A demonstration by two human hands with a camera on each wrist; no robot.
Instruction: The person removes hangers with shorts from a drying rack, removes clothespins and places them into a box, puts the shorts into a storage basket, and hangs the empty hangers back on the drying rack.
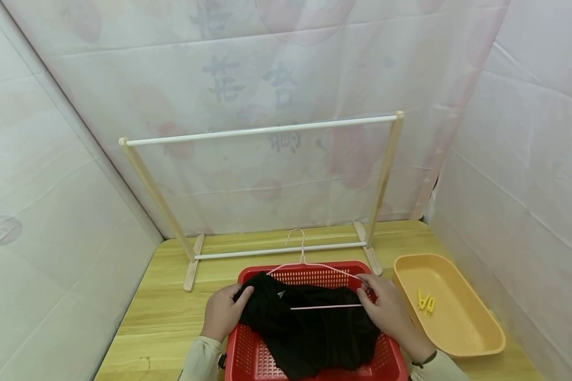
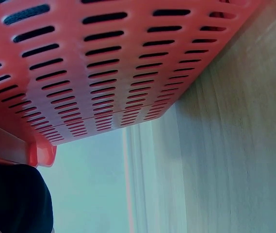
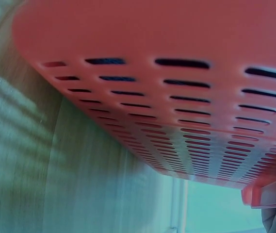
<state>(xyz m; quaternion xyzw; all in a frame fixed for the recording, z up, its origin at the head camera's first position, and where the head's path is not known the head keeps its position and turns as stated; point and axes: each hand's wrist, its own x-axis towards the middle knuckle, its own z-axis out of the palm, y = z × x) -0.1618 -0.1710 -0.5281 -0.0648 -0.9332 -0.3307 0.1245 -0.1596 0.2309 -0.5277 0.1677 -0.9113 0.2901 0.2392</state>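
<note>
A black garment (image 1: 321, 338) lies bunched over the red slotted basket (image 1: 402, 365), with a pink hanger (image 1: 326, 307) partly inside it. The hanger's hook points up toward the rack, and its left shoulder runs under the cloth. My left hand (image 1: 221, 312) pinches the garment's left edge between thumb and fingers at the basket's left rim. On the other side my right hand (image 1: 386, 307) grips the hanger's right end, thumb toward the lower bar. The left wrist view catches dark cloth (image 2: 16, 199) beside the basket wall; the right wrist view is mostly basket wall (image 3: 201, 111).
Behind the basket stands a rack with a white top rail (image 1: 262, 130) and wooden posts (image 1: 386, 174). A yellow tray (image 1: 467, 312) sits to the right, holding a few yellow clothespins (image 1: 426, 303). Fabric walls surround the wood-grain table (image 1: 157, 312).
</note>
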